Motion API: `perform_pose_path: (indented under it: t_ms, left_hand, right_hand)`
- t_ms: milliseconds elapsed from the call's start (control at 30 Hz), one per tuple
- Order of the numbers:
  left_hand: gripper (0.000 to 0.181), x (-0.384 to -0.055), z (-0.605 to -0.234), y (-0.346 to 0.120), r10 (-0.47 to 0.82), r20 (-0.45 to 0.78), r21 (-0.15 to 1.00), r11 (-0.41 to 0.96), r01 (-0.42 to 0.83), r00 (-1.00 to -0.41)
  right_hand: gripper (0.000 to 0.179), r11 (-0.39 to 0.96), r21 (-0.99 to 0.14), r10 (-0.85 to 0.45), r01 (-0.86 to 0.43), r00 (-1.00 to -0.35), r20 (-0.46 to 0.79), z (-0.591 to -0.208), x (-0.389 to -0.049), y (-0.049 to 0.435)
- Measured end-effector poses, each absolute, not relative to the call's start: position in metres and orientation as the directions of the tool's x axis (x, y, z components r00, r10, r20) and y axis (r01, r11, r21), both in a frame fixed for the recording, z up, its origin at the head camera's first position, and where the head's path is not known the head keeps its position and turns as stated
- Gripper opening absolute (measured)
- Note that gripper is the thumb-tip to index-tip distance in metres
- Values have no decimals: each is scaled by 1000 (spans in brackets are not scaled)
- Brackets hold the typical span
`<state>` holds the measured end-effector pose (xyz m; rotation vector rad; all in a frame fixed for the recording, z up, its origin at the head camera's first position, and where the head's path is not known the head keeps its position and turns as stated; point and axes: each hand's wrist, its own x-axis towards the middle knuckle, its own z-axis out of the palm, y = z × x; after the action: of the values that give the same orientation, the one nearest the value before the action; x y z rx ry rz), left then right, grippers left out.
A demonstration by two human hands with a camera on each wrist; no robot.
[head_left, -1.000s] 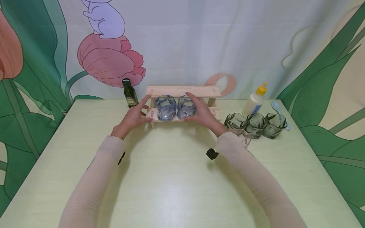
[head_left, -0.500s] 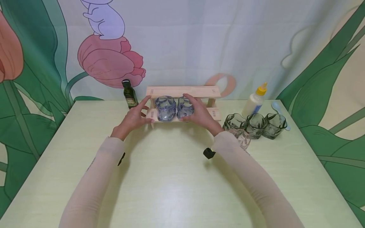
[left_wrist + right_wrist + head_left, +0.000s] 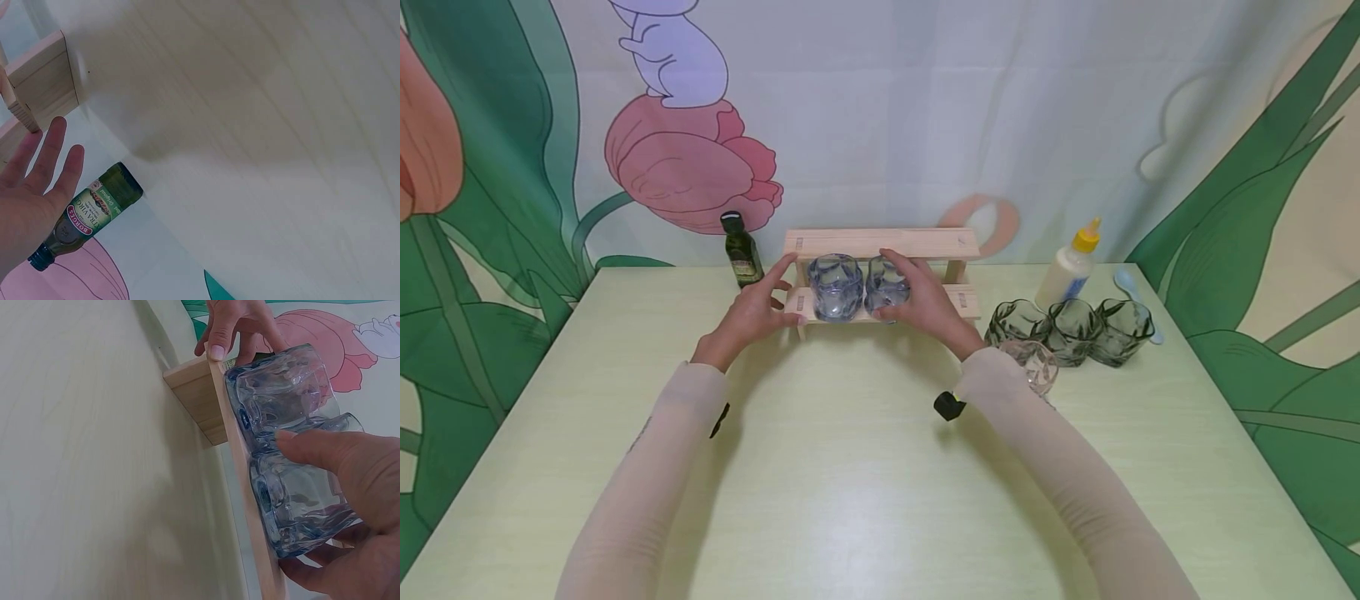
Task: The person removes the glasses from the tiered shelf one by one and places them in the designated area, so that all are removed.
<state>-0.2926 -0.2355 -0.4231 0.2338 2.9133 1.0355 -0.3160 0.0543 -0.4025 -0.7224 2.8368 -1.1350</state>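
Observation:
A small two-tier wooden rack (image 3: 883, 242) stands at the back of the table. Two clear blue glasses sit side by side on its lower tier: a left glass (image 3: 836, 287) and a right glass (image 3: 883, 286). My right hand (image 3: 928, 304) grips the right glass, thumb at the front and fingers around its far side; in the right wrist view the thumb tip reaches where the glasses meet. My left hand (image 3: 752, 312) holds the rack's left end, its thumb on the lower board (image 3: 234, 437). Beside that hand stands a green oil bottle (image 3: 90, 212).
Right of the rack stand several dark smoky glasses (image 3: 1073, 331) with a pinkish clear glass (image 3: 1037, 367) in front, partly behind the right sleeve. Behind them are a yellow-capped glue bottle (image 3: 1066, 271) and a light blue spoon (image 3: 1127, 283). A printed curtain (image 3: 865, 108) hangs behind the table.
My right hand has shifted slightly left with the right glass, closer to the left glass, then stays nearly still. The left hand keeps its place on the rack.

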Motion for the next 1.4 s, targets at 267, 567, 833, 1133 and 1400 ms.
perform_pose_path:
  t_ms: [267, 567, 833, 1133, 1400]
  left_hand:
    - [105, -292, -422, -235, 149, -1, 631, 767, 115, -989]
    - [105, -293, -422, -235, 139, -19, 628, 772, 96, -990]
    - [106, -293, -421, -235, 148, -7, 626, 772, 111, -989]
    - [105, -292, -421, -233, 141, -10, 623, 776, 105, -990]
    - [105, -291, -421, -233, 143, -10, 626, 773, 106, -990]
  right_hand:
    - [96, 628, -660, -407, -412, -897, 172, -404, -314, 56]
    - [96, 613, -662, -424, -430, -887, 183, -403, -313, 59]
    - [94, 620, -656, -426, -431, -887, 180, -400, -309, 65]
    - [94, 627, -651, -426, -429, -888, 175, -390, -303, 79]
    - [94, 644, -623, -420, -443, -886, 197, -386, -297, 95]
